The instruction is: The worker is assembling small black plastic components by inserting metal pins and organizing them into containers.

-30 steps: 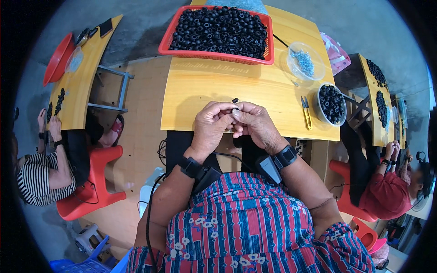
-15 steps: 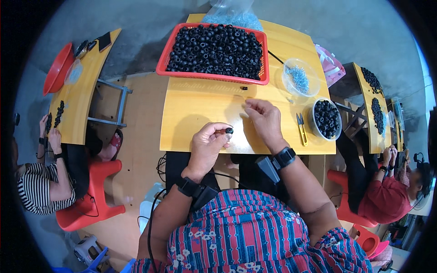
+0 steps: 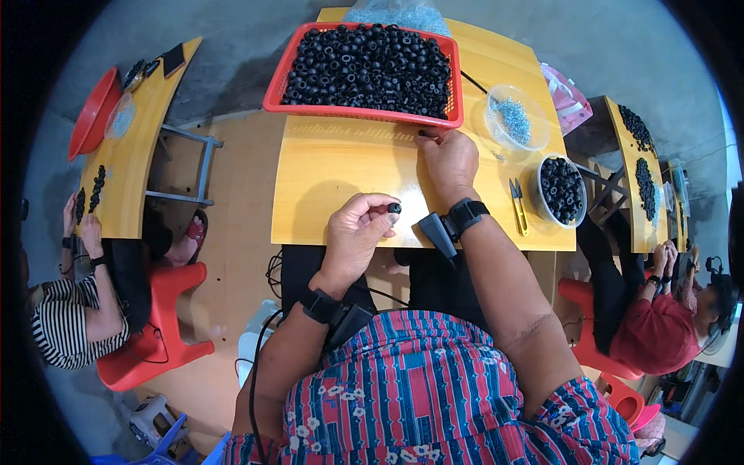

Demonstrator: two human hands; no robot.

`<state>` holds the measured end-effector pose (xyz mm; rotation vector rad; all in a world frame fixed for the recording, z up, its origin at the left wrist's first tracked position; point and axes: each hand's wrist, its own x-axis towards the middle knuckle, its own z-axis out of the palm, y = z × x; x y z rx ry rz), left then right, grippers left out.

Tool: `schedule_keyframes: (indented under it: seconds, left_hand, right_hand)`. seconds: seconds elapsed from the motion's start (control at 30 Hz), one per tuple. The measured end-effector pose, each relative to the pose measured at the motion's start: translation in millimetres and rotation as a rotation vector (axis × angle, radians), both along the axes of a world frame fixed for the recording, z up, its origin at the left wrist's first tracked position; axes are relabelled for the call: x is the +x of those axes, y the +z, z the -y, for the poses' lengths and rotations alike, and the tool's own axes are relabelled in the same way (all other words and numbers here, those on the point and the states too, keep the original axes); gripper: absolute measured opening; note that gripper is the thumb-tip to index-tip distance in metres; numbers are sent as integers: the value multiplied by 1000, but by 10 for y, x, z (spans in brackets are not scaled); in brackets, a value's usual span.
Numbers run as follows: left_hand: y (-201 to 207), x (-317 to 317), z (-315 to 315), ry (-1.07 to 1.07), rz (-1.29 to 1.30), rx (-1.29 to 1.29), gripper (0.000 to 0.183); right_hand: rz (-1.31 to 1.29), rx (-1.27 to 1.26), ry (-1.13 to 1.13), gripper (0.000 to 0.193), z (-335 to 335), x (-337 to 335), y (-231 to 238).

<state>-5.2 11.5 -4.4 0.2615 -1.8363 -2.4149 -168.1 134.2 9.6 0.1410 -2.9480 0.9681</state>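
A small round black part with a hole (image 3: 394,208), like a bead or cap, is pinched between the thumb and fingers of my left hand (image 3: 353,236) above the near edge of the yellow table (image 3: 325,170). My right hand (image 3: 452,161) reaches to the front of the red basket (image 3: 457,99). Its fingertips are closed at a small black piece (image 3: 422,134) lying on the table there; my fingers partly cover it. Many black parts (image 3: 364,74) of the same sort fill the basket.
To the right stand a clear tub of small clear pieces (image 3: 511,122), yellow-handled thread snips (image 3: 518,208) and a white tub of black parts (image 3: 561,188). A bag of clear pieces (image 3: 403,19) lies behind the basket. Co-workers sit at side tables, one in stripes (image 3: 77,322), one in red (image 3: 655,337).
My right hand has moved away from me, from the middle of the table to the small black piece by the basket. My left hand keeps its black part nearly in place.
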Motion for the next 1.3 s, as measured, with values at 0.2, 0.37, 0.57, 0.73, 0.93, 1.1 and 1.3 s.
schedule_keyframes:
  seconds: [0.2,0.37,0.57,0.73,0.93,1.1,1.3]
  left_hand:
    - [10,2,12,-5,-3,-2,18]
    - [26,7,8,-7,-22,-11,17]
    - [71,28,5,26,24,-18,18]
    - [13,28,19,20,-11,69,20]
    - [-2,28,20,27,-6,62,19]
    - [26,18,-12,49,2,72,20]
    - [-9,23,0,25,-4,32,21]
  right_hand:
    - [-125,28,97,20,-45,49,-44]
    - [-18,-417,274,13,-267,185,-175]
    - [352,-834,402,8,-431,668,19]
    - [281,-853,402,5,-365,892,-9]
    - [179,-847,377,5,-217,969,-108]
    - [24,-666,404,6,-223,962,-20]
    - [179,-679,387,8,-263,919,12]
